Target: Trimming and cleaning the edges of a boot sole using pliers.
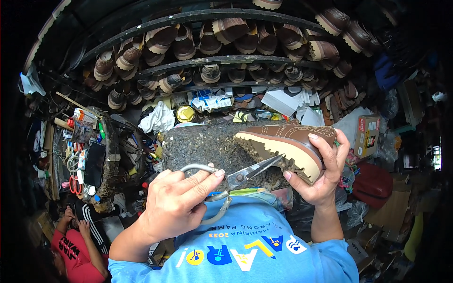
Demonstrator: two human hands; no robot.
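Note:
My right hand (pixel 318 177) grips a brown leather shoe (pixel 290 133) by its toe end, thumb on the sole and fingers over the upper. The shoe is tilted so its cream, lugged sole (pixel 278 158) faces me. In my left hand (pixel 181 198) is a pair of scissors (pixel 240 177) with grey handles, my fingers wrapped around them. The blades point right, and their tips meet the sole's lugged edge close to my right thumb. Whether they press into the sole I cannot tell. Beneath the shoe lies a dark, rough-topped work block (pixel 198 146).
Racks of brown shoes (pixel 231 30) stretch across the back. At left, a caddy (pixel 94 151) holds tools, including red-handled scissors (pixel 75 185). A yellow tin (pixel 185 113) stands behind the block, a box (pixel 368 136) at right. A person in red (pixel 82 250) sits at lower left.

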